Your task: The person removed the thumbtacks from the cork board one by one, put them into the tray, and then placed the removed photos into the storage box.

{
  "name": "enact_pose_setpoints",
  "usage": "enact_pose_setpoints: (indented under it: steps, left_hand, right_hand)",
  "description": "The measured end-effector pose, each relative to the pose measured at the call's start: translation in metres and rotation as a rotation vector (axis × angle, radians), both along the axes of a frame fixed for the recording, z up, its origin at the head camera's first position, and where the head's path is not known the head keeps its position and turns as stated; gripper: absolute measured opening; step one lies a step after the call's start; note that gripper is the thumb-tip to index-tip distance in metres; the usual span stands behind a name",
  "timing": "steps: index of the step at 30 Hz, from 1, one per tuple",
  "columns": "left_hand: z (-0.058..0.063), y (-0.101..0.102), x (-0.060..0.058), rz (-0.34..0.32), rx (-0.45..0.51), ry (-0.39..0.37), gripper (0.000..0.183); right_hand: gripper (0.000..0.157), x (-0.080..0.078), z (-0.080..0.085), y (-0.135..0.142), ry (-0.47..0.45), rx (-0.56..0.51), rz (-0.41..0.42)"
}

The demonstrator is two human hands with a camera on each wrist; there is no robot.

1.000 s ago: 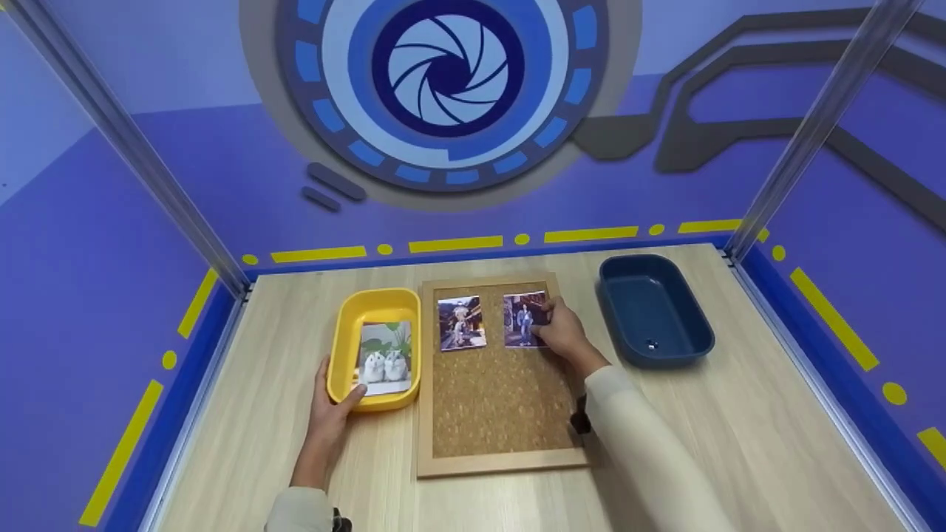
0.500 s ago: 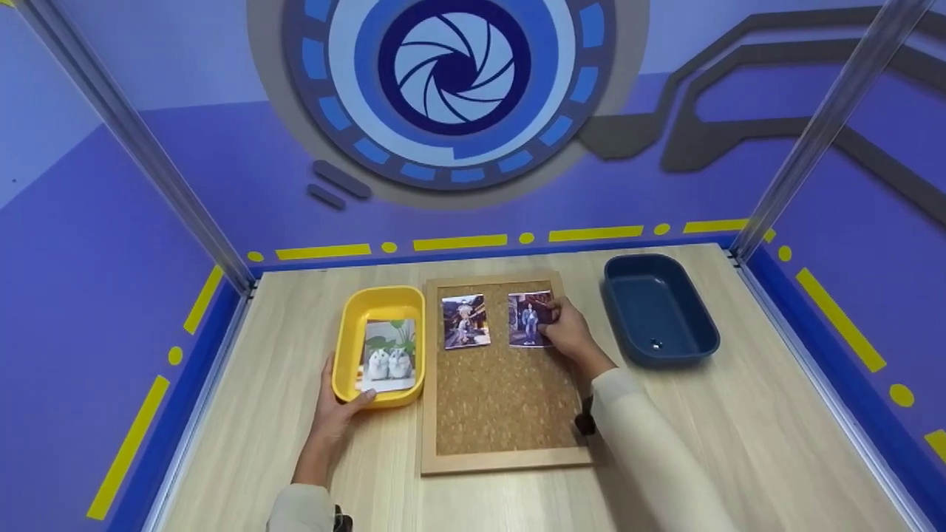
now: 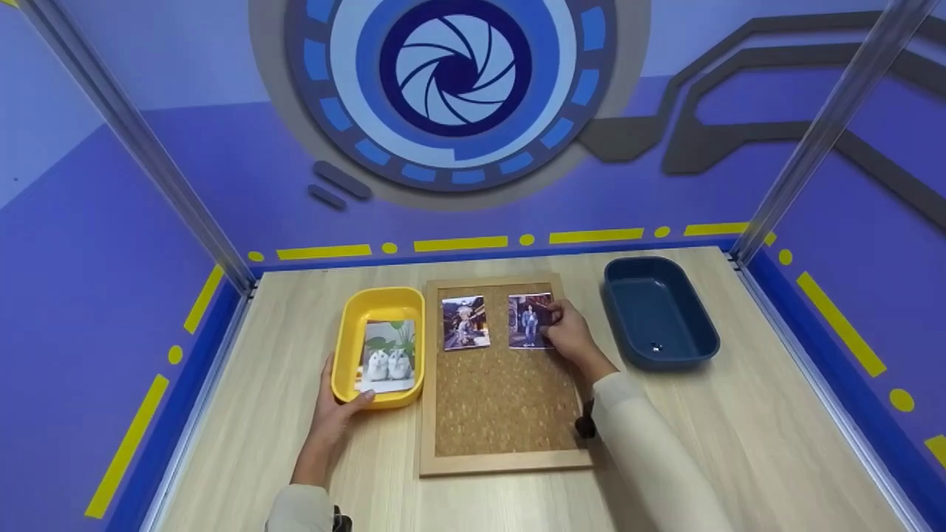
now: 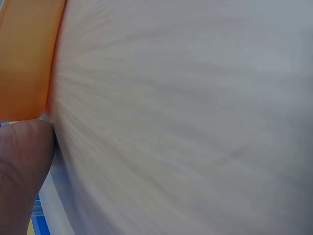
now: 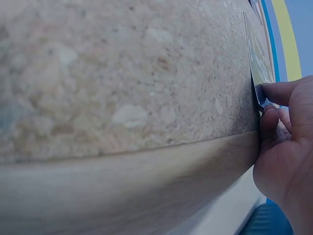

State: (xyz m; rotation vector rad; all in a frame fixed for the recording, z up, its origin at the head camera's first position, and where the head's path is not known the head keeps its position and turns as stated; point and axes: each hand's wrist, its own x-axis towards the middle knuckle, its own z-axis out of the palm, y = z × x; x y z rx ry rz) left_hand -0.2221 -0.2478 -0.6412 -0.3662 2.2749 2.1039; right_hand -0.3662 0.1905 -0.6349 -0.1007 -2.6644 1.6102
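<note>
In the head view my left hand (image 3: pixel 334 415) grips the near left corner of a yellow tray (image 3: pixel 381 303), its thumb over the rim. A photo of two white, furry animals (image 3: pixel 389 362) lies in that tray. My right hand (image 3: pixel 573 337) pinches the right edge of a photo of a standing person (image 3: pixel 523 319), at the upper right of a wood-framed corkboard (image 3: pixel 510 406). The right wrist view shows thumb and fingers on the edge of this photo (image 5: pixel 259 56), which stands slightly off the cork. Another photo of a person (image 3: pixel 465 322) lies at the board's upper left.
A dark blue tray (image 3: pixel 654 314) stands on the wooden table (image 3: pixel 768 428), right of the corkboard. Blue printed panels (image 3: pixel 222 162) enclose the table at the back and both sides.
The head view has shifted slightly. My left thumb has drawn back a little from the photo to the yellow tray's rim; my right hand keeps its place at the photo's edge.
</note>
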Motion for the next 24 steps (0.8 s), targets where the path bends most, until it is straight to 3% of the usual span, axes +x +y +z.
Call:
enact_pose_setpoints:
  steps: [3, 11, 24]
  left_hand:
    - [0.0, -0.0001, -0.0007, -0.008, -0.009, 0.019, 0.115]
    - [0.002, -0.002, -0.0021, 0.005, -0.038, -0.006, 0.112]
    - [0.0022, -0.0014, -0.0007, 0.007, -0.014, -0.029, 0.113]
  right_hand:
    - [0.042, 0.0002, 0.0, 0.0008, 0.027, -0.011, -0.006]
    - [0.042, -0.0018, 0.0035, 0.0004, -0.016, -0.027, 0.003]
    - [0.041, -0.0006, 0.0002, 0.0, 0.009, -0.055, -0.007]
